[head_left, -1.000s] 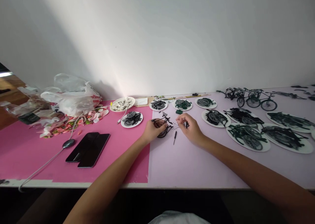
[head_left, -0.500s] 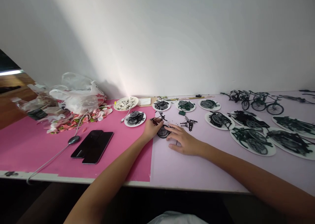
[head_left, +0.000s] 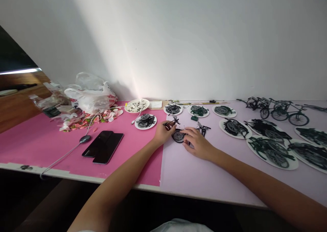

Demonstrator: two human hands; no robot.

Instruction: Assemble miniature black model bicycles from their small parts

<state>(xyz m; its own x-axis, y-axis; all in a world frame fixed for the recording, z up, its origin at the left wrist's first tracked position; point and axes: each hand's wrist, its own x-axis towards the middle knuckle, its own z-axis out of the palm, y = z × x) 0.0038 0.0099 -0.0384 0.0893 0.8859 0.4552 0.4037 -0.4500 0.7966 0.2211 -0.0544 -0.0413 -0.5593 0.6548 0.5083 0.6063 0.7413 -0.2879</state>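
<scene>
Stretching across the lower half of the frame, the table (head_left: 199,177) is pink on the left and pale lilac on the right. A white plastic bag (head_left: 92,97) slumps at the left, and assembled model bicycles (head_left: 281,111) stand at the right, behind white plates (head_left: 295,165) of dark bicycle parts. Left of centre lie two overlapping phones (head_left: 108,148). Mid-frame, the left hand (head_left: 162,133) has its grip closed on a black model frame (head_left: 175,121). The right hand (head_left: 198,143) is loosely curled, fingertips at the right edge of a spoked wheel (head_left: 178,136); I can't tell whether its grip pinches anything. Just beyond it lie loose black parts (head_left: 203,131) and a small green piece (head_left: 194,118).
</scene>
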